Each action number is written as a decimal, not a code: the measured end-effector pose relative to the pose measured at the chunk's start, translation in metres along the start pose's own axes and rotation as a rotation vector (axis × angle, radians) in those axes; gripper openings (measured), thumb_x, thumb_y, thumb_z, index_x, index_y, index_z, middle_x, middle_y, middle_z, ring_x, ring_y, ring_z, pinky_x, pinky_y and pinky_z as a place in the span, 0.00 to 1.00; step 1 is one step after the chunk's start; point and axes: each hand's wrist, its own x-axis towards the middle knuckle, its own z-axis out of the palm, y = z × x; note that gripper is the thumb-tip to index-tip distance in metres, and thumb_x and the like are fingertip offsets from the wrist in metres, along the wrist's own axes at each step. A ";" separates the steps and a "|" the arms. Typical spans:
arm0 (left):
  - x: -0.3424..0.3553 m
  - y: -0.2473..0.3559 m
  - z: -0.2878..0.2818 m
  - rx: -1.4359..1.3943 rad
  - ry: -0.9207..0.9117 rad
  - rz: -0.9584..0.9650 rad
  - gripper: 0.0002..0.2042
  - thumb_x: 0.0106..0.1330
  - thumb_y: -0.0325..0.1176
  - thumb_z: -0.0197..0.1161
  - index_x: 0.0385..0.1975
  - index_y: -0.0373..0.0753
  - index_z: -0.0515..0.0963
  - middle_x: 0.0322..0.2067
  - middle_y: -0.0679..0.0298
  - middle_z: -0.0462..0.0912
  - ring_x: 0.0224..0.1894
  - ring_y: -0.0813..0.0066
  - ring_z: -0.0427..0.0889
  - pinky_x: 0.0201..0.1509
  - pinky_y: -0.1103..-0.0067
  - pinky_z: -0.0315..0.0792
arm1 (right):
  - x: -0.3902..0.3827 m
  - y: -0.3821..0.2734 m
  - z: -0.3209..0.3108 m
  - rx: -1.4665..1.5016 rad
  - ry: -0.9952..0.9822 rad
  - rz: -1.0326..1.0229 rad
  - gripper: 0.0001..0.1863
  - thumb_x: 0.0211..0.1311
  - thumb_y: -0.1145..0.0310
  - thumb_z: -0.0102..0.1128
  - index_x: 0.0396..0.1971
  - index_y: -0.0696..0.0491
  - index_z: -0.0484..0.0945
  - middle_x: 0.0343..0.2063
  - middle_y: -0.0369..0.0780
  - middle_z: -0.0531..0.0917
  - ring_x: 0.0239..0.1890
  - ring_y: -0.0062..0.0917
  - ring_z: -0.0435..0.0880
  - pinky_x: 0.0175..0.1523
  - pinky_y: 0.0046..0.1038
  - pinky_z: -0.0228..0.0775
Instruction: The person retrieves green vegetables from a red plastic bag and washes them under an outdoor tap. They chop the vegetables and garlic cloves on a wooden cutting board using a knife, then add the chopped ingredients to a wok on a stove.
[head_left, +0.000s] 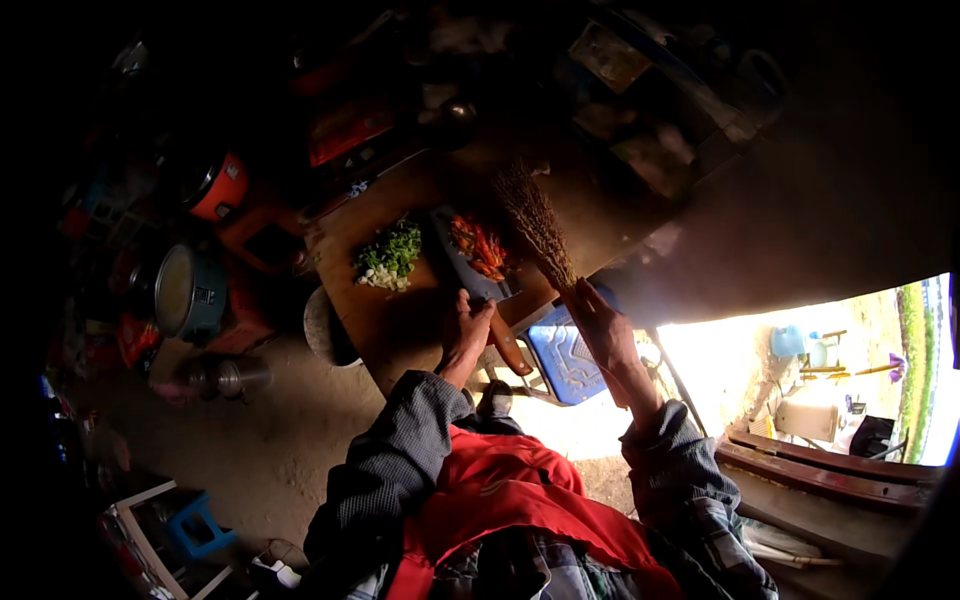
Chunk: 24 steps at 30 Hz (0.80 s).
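Observation:
My left hand (467, 332) is closed at the near edge of a wooden board (345, 240), thumb and fingers at the handle end of a cleaver (462, 262). Its broad dark blade lies across the board, and its wooden handle (511, 345) points toward me. Chopped red peppers (480, 248) are heaped along the blade's right side; some may rest on it. My right hand (602, 325) grips the near end of a brush of dry brown stalks (535, 220), whose tips spread over the board right of the peppers. Chopped greens (400, 246) and pale chopped pieces (385, 277) lie left of the blade.
A blue stool (567, 355) stands below the board's near edge. At the left are an orange cooker (220, 190), a teal pot (192, 292) and a round basin (328, 328) beside the board. Bright light enters by a doorway at the right; the far side is dark.

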 end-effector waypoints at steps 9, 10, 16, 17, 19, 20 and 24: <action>0.006 0.003 -0.003 0.064 -0.018 0.000 0.14 0.58 0.35 0.62 0.37 0.41 0.64 0.33 0.69 0.71 0.34 0.81 0.70 0.40 0.81 0.67 | -0.015 -0.025 0.004 -0.224 -0.112 -0.026 0.29 0.55 0.72 0.49 0.60 0.43 0.59 0.52 0.40 0.71 0.38 0.40 0.76 0.39 0.38 0.72; 0.009 0.002 -0.003 0.075 -0.042 0.009 0.13 0.58 0.35 0.61 0.36 0.42 0.64 0.32 0.70 0.72 0.32 0.82 0.70 0.37 0.82 0.69 | -0.018 -0.024 0.003 -0.228 -0.070 -0.084 0.29 0.54 0.72 0.49 0.59 0.42 0.59 0.53 0.40 0.70 0.38 0.40 0.76 0.39 0.37 0.73; 0.002 0.022 -0.007 -0.185 -0.200 -0.045 0.11 0.58 0.35 0.60 0.33 0.47 0.63 0.30 0.69 0.72 0.29 0.80 0.75 0.16 0.81 0.72 | -0.036 -0.011 -0.008 -0.066 -0.016 0.122 0.24 0.58 0.62 0.50 0.57 0.46 0.64 0.49 0.43 0.73 0.43 0.36 0.78 0.43 0.30 0.72; 0.000 0.021 -0.010 -0.193 -0.208 -0.053 0.11 0.58 0.35 0.60 0.35 0.47 0.63 0.30 0.69 0.72 0.30 0.79 0.75 0.18 0.81 0.73 | -0.040 -0.004 -0.002 -0.003 -0.005 0.213 0.24 0.60 0.60 0.50 0.56 0.48 0.65 0.48 0.44 0.74 0.45 0.35 0.77 0.45 0.28 0.70; 0.001 0.020 -0.009 -0.188 -0.199 -0.021 0.11 0.58 0.35 0.60 0.35 0.47 0.64 0.30 0.69 0.72 0.30 0.80 0.75 0.18 0.81 0.73 | -0.048 0.008 0.008 -0.027 0.005 0.142 0.22 0.63 0.59 0.48 0.56 0.49 0.65 0.50 0.44 0.73 0.51 0.35 0.74 0.50 0.27 0.69; 0.002 0.019 -0.009 -0.187 -0.192 -0.005 0.11 0.58 0.35 0.60 0.35 0.47 0.64 0.30 0.70 0.72 0.29 0.80 0.75 0.18 0.81 0.73 | -0.054 0.011 0.013 -0.114 -0.004 -0.017 0.21 0.64 0.61 0.47 0.56 0.48 0.65 0.54 0.44 0.70 0.53 0.35 0.72 0.52 0.27 0.68; 0.001 0.026 -0.008 -0.204 -0.228 0.010 0.08 0.57 0.33 0.60 0.31 0.45 0.67 0.28 0.71 0.72 0.29 0.81 0.73 0.17 0.83 0.71 | -0.061 0.019 0.041 -0.178 -0.066 0.024 0.22 0.62 0.68 0.44 0.57 0.44 0.64 0.56 0.44 0.65 0.53 0.34 0.71 0.52 0.29 0.69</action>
